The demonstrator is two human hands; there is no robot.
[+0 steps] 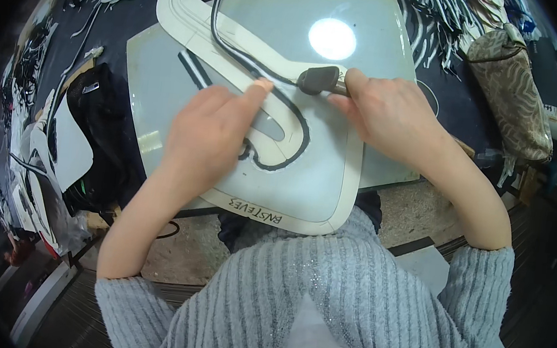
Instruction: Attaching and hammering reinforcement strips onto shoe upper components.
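A cream cut-out pattern piece (179, 16) with curved openings lies on a pale, shiny board (394, 65). Along its inner curve runs a narrow black-and-white strip (305, 129), whose loose length loops up past the top of the view. My left hand (209, 131), fingers curled, has its fingertips closed on the strip at the middle of the pattern piece. In my right hand (390, 111) is the short handle of a hammer (318, 80) with a dark, rounded head. That head is just over the strip, right of my left fingertips; whether it touches cannot be made out.
A short strip piece (193, 68) lies left of the pattern piece. To the right are a patterned brown pouch (511, 88) and a bundle of black and white strips (448, 16). Black fabric (99, 138) and white cut pieces (73, 139) sit at the left.
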